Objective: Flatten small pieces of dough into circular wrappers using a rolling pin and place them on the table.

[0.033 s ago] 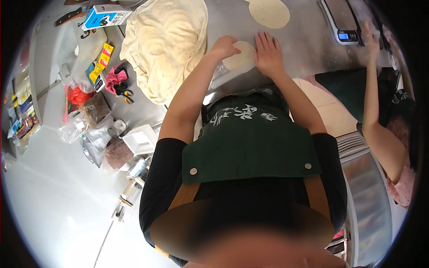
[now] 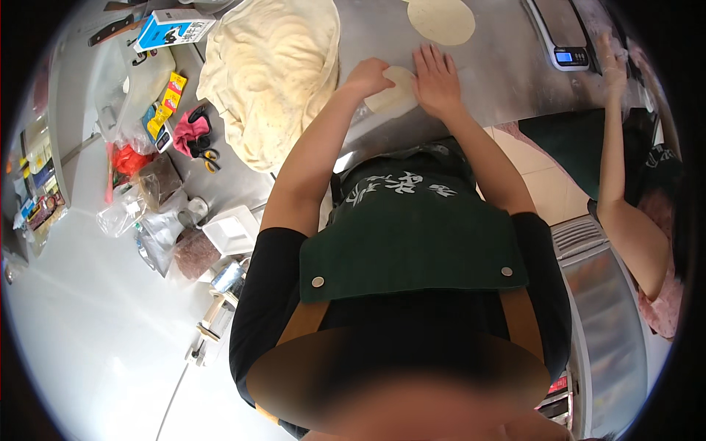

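A small flat round of pale dough (image 2: pixel 393 94) lies on the metal worktop between my hands. My left hand (image 2: pixel 369 78) is at its left edge, fingers curled and thumb on the dough; the fingertips are partly hidden. Flat over the round's right edge rests my right hand (image 2: pixel 438 82), its fingers stretched forward. Farther off lies a second, larger dough round (image 2: pixel 441 20). To the left of my left hand spreads a big mass of soft, folded dough (image 2: pixel 272 73).
A digital scale (image 2: pixel 565 44) stands at the far right, close to a co-worker's arm (image 2: pixel 612 140). On the left are a blue and white carton (image 2: pixel 173 31), a knife (image 2: pixel 114 29), scissors (image 2: pixel 211 160), a pink cloth (image 2: pixel 190 138) and a white tray (image 2: pixel 234 229).
My right hand has shifted slightly left and forward over the dough round's edge. My left hand has stayed nearly in place.
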A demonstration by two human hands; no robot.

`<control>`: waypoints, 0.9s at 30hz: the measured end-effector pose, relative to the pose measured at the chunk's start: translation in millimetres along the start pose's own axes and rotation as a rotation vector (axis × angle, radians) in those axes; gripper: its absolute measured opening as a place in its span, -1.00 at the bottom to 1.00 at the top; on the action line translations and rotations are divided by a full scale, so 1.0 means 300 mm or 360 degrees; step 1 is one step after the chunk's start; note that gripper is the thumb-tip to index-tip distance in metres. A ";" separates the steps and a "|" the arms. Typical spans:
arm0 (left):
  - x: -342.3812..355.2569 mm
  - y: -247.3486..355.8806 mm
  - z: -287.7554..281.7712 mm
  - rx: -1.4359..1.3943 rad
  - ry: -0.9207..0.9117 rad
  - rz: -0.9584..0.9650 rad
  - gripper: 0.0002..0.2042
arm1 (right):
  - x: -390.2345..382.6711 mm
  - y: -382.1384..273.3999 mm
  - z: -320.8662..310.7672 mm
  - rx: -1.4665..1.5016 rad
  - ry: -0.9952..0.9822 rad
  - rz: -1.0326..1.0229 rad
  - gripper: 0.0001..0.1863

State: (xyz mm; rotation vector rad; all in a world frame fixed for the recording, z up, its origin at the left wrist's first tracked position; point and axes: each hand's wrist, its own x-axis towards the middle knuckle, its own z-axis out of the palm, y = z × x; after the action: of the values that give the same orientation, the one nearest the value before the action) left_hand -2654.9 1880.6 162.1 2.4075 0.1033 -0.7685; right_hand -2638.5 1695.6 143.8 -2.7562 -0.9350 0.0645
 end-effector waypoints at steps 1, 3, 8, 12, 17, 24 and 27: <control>0.000 0.003 0.002 0.0008 -0.0001 0.0008 -0.66 | 0.027 -0.001 -0.002 -0.0001 0.0007 0.0008 -0.45; -0.005 -0.005 0.008 0.0050 0.0107 0.0002 -0.67 | 0.067 -0.008 -0.005 0.0079 0.0159 -0.0080 -0.44; -0.090 0.067 0.011 0.0049 0.0211 -0.0085 -0.73 | -0.185 0.078 -0.048 0.0265 -0.0019 -0.0284 -0.51; -0.171 0.122 0.003 -0.0238 0.0314 0.0103 -0.71 | -0.311 0.153 -0.101 0.0270 -0.0080 -0.0428 -0.59; -0.118 0.039 0.041 -0.0280 0.0413 -0.0186 -0.74 | -0.275 0.171 -0.133 0.0301 -0.0176 -0.0443 -0.65; -0.071 -0.042 0.072 -0.0795 0.0310 -0.0257 -0.74 | -0.066 0.120 -0.093 0.0336 -0.0121 -0.0534 -0.62; -0.072 -0.050 0.080 -0.0969 0.0280 -0.0283 -0.73 | -0.036 0.073 -0.044 0.0246 0.0145 -0.0328 -0.57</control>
State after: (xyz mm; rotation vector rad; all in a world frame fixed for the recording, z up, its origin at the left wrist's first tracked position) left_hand -2688.5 1881.5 150.4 1.8887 0.5465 -0.5026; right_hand -2632.6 1669.3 151.3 -2.4868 -1.1322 -0.0224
